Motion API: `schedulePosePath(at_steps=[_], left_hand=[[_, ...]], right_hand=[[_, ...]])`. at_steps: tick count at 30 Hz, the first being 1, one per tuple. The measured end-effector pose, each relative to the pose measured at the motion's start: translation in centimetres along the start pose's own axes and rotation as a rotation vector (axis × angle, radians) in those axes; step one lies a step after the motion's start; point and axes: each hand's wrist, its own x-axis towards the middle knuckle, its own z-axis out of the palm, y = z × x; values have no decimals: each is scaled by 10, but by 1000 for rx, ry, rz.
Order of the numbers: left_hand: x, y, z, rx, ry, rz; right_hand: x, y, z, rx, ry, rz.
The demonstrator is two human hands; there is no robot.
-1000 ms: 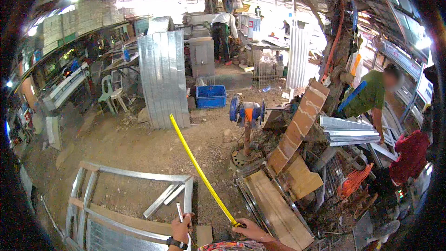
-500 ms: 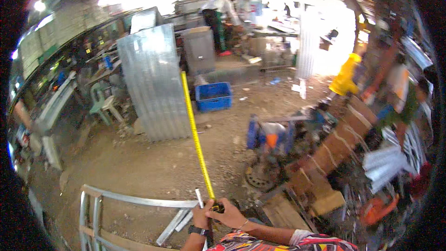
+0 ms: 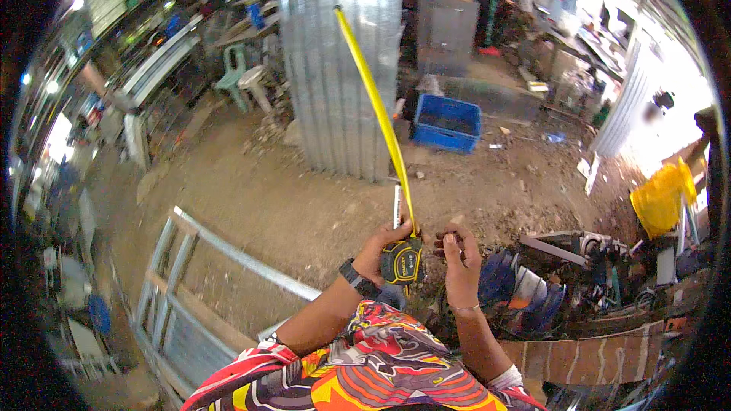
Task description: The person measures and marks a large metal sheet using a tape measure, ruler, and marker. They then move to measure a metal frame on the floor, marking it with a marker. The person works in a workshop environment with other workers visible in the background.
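Observation:
My left hand (image 3: 381, 250) grips a black and yellow tape measure (image 3: 401, 260). Its yellow blade (image 3: 375, 110) runs stiffly up and away, its tip in front of an upright corrugated metal sheet (image 3: 335, 68). A white marker (image 3: 397, 207) sticks up from the same hand. A dark watch sits on that wrist. My right hand (image 3: 458, 255) hovers just right of the tape case, fingers curled, pinching something small and dark that I cannot make out. My patterned red and orange sleeves fill the lower edge.
A grey metal frame (image 3: 190, 274) lies on the dirt floor at lower left. A blue crate (image 3: 447, 122) sits behind the tape blade. Machinery and scrap (image 3: 579, 274) crowd the right side, with a yellow container (image 3: 659, 198) beyond. Green plastic chairs (image 3: 244, 76) stand at the back left.
The view has swung left and down. The tape measure and both hands have risen toward the middle of the picture, and the blade now points more steeply upward.

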Motion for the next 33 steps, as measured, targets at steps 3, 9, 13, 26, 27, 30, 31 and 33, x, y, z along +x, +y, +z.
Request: schedulePosePath(at_steps=[3, 9, 13, 26, 27, 30, 31, 33], left_hand=[[38, 12, 10, 50, -130, -146], [215, 52, -9, 143, -355, -499], [333, 42, -42, 275, -298, -790], [581, 83, 139, 919, -662, -1036], [609, 85, 140, 869, -721, -1050], [703, 71, 152, 1090, -705, -1036], [738, 76, 165, 1210, -758, -895], [804, 75, 174, 1369, -726, -792]], right_hand=[[59, -22, 1, 251, -77, 351], [214, 56, 23, 760, -376, 457], [261, 120, 16, 858, -141, 472], [484, 213, -154, 1273, 1142, 258], [497, 191, -168, 1272, 1154, 310], [535, 189, -199, 922, 1207, 404], [555, 206, -206, 734, 1237, 495], [609, 239, -225, 601, 1297, 384]])
